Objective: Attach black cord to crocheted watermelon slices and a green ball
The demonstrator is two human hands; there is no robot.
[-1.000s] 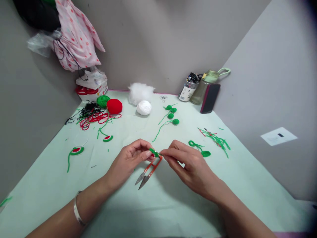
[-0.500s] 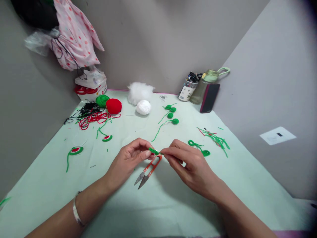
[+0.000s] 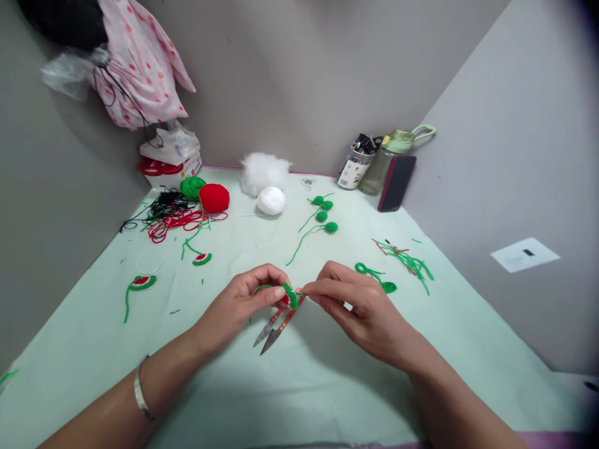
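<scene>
My left hand (image 3: 255,292) pinches a small crocheted watermelon slice (image 3: 291,297), its green rim turned outward and a bit of red showing below. My right hand (image 3: 349,296) is closed beside it, thumb and fingertips together on something thin that reaches the green rim; I cannot make out whether it is a needle, a hook or yarn. Beneath the slice, orange thread snips (image 3: 276,330) lie on the table with their blades toward me, their handle end partly covered.
Two watermelon slices (image 3: 142,283) (image 3: 202,259) lie to the left. Behind are a red yarn ball (image 3: 214,197), white yarn ball (image 3: 271,201) and stuffing (image 3: 265,173). Green balls (image 3: 331,227), a leaf piece (image 3: 388,287) and yarn scraps (image 3: 407,259) lie rightward; a phone (image 3: 397,184) leans on a bottle (image 3: 373,173).
The watermelon slice has turned in my left hand, so its green rim now points more downward and some red shows. It covers more of the snips' handle. My right hand has barely moved.
</scene>
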